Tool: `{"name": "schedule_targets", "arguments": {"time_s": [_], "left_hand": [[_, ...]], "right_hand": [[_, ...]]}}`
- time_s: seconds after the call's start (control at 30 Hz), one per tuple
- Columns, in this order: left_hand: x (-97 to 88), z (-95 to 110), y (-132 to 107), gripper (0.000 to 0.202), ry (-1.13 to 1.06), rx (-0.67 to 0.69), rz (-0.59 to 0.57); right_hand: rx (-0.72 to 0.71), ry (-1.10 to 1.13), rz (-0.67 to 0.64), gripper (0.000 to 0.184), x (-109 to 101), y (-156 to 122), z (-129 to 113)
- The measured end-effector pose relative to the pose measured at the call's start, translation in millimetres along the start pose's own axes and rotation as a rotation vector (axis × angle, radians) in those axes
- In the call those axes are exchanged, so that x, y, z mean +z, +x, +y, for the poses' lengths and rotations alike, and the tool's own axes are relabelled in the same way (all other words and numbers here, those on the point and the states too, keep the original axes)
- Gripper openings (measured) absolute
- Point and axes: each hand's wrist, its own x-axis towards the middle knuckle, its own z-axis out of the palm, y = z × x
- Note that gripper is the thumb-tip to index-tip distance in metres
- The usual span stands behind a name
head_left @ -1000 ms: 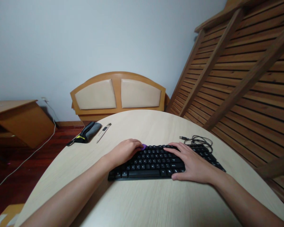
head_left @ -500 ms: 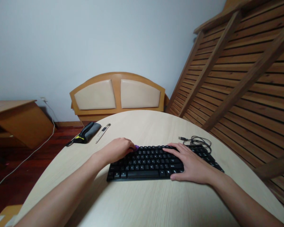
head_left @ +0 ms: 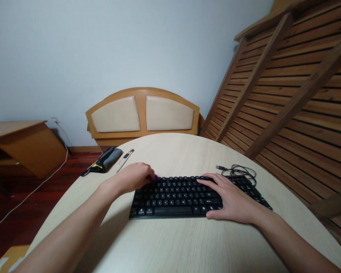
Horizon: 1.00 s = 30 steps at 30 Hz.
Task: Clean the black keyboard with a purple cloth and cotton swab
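A black keyboard (head_left: 173,210) lies flat on the pale round table (head_left: 176,242), its long near edge towards me. My left hand (head_left: 139,175) is closed over the keyboard's far left corner. Between its fingertips shows a bit of a small purple thing (head_left: 154,178); most of it is hidden, so its kind cannot be made out. My right hand (head_left: 230,199) spans the keyboard's right part, thumb at the near edge and fingers reaching over the keys to the far edge. Beneath it some keys are hidden.
The keyboard's coiled black cable (head_left: 241,172) with its USB plug lies behind the right end. Far left on the table are a folded grey-black cloth item (head_left: 109,157) and a slim clear-and-black tool (head_left: 125,157). A slatted wooden panel (head_left: 290,102) leans on the right.
My left hand has moved left along the keyboard's far edge with the purple thing, baring more keys. My right hand stays in place on the keyboard. The view shifts slightly.
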Motion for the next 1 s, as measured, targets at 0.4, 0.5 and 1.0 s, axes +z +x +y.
{"name": "schedule_targets", "arguments": {"time_s": [0.4,0.5,1.0], "left_hand": [[19.7,11,13,0.04,-0.026,0.187,0.027],[15.4,8,11,0.04,-0.018,0.149,-0.002],[-9.7,-7,-7,0.04,-0.039,-0.195,-0.228]], "right_hand": [[-0.007,-0.001,0.012,0.092,2,0,3],[-0.007,0.002,0.012,0.092,4,-1,4],[0.004,0.001,0.008,0.091,3,0,4]]}}
